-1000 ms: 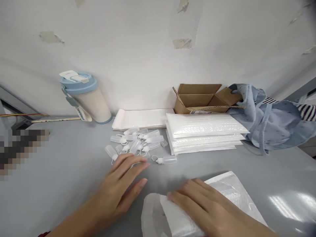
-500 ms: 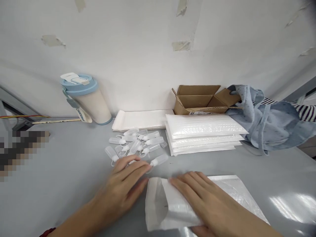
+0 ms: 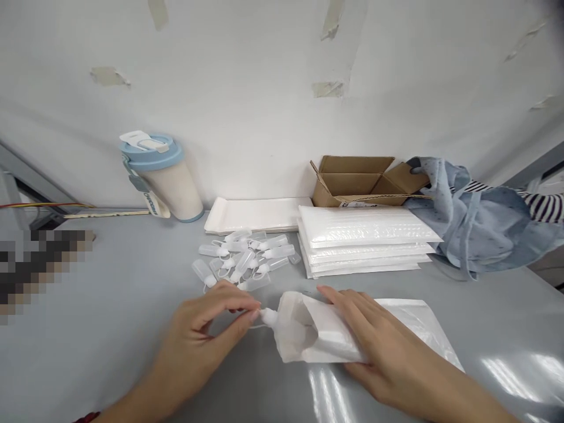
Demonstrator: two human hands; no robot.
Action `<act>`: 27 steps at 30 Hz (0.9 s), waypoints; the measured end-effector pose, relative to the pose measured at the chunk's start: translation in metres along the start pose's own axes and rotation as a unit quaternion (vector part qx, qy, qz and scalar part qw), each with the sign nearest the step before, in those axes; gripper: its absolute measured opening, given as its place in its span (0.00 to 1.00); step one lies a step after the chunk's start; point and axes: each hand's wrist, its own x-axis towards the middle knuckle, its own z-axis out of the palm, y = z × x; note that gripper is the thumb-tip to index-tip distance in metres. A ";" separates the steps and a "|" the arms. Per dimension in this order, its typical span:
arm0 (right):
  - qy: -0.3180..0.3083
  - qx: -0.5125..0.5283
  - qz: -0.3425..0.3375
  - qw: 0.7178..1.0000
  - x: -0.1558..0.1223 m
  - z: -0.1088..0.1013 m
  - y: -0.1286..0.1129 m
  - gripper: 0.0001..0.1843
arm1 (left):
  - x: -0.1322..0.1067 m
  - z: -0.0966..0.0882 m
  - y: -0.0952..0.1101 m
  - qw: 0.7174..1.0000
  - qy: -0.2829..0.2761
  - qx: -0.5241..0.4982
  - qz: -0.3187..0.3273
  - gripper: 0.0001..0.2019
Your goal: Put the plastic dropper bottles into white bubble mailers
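My left hand [image 3: 215, 335] is closed in a pinch on the tip of a small squeeze bottle [image 3: 268, 317] with a white neck and a tethered cap. The bottle's body is hidden at the mouth of a white bubble mailer [image 3: 339, 338]; I cannot tell how far inside it lies. My right hand [image 3: 374, 341] grips that mailer, fingers on top and thumb below, with its mouth gaping toward the left. Just beyond my left hand lies a loose pile of clear squeeze bottles [image 3: 242, 261] with white necks.
Behind the bottles lie flat white mailers [image 3: 259, 212]. A stack of bubble mailers [image 3: 370, 226] sits to their right, before an open cardboard box [image 3: 352, 176]. A blue-lidded tumbler [image 3: 170, 185] stands against the wall; blue cloth [image 3: 467, 229] is at the right.
My left hand has taken a bottle from the pile's near edge and brought it to the mailer's mouth. My right hand has lifted the mailer's mouth end slightly.
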 end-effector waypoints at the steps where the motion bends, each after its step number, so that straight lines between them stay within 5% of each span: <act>1: 0.001 0.002 -0.005 1.000 -0.001 0.001 -0.002 0.41 | 0.000 0.003 0.001 1.000 0.001 0.000 0.007 0.08; 6: -0.002 0.016 -0.016 1.000 0.000 0.005 -0.011 0.44 | -0.005 0.013 0.003 0.995 0.001 0.033 0.093 0.08; 12: 0.019 0.031 -0.004 0.999 -0.002 0.005 -0.014 0.44 | -0.016 0.025 -0.002 0.981 -0.081 -0.023 0.175 0.07; 18: 0.005 0.068 -0.010 0.998 -0.006 0.002 -0.021 0.45 | -0.024 0.029 -0.013 0.988 0.023 0.117 0.100 0.08; 27: -0.003 0.061 -0.063 0.996 -0.006 0.014 -0.023 0.44 | -0.025 0.031 0.005 0.976 -0.147 0.124 0.099 0.11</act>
